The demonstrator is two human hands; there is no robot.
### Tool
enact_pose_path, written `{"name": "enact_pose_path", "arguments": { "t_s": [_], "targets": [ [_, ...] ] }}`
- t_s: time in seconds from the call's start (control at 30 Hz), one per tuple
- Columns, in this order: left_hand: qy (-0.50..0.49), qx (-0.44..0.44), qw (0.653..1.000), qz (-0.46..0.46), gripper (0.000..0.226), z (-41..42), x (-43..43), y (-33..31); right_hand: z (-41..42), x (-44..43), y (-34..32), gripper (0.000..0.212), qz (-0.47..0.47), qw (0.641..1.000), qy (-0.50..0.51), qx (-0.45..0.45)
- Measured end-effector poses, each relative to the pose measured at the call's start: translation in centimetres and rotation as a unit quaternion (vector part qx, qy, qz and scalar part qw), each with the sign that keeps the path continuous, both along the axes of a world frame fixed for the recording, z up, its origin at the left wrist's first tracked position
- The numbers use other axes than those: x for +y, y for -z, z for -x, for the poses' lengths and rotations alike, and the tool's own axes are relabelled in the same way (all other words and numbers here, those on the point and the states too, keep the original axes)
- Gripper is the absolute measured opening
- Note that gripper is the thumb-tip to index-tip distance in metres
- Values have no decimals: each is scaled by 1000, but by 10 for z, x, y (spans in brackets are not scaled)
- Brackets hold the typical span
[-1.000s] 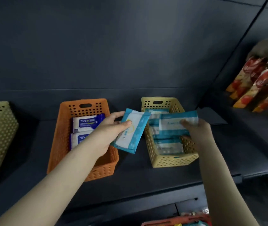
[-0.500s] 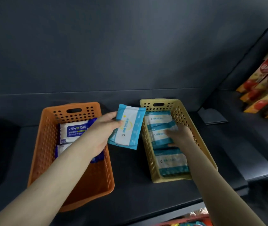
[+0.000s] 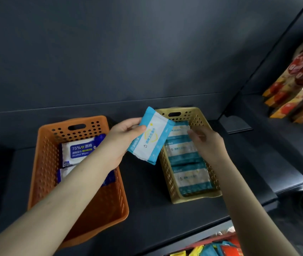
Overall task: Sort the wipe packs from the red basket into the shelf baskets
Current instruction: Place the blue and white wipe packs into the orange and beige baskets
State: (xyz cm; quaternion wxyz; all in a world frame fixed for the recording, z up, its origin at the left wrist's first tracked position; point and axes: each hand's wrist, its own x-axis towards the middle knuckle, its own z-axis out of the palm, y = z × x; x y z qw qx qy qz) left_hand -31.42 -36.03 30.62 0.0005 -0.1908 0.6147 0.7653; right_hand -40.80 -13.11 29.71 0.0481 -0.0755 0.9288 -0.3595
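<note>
Beside the yellow basket, left grip holds a blue-and-white wipe pack

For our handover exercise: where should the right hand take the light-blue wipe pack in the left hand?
Probably pinch the free right edge, coming from the right: the light-blue wipe pack is flat, and the left hand covers its upper-left edge.

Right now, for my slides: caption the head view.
Left hand holds a blue-white wipe pack by the yellow basket; right hand above it.
</note>
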Motion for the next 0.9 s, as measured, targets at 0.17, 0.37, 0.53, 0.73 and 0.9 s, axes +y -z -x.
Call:
{"name": "enact_pose_path", "arguments": {
  "t_s": [0.17,0.37,0.53,0.73,0.9],
  "targets": [
    [22,28,999,3,26,19,31,-1,-12,-9,-16,38,297,920,-12,-254],
    [57,64,991,101,27,34,59,1,-7,16,-18,33,359,906,-7,-223],
    [68,59,925,369,54,38,49,35,-12,50,-15,59,271,935,-21,-227],
    [126,9,930,345,63,35,47,40,-24,50,3,74,92,915,-116,-376],
    [136,23,930,340,65,35,43,41,-20,51,8,46,-136,954,-148,-221]
  ]
}}
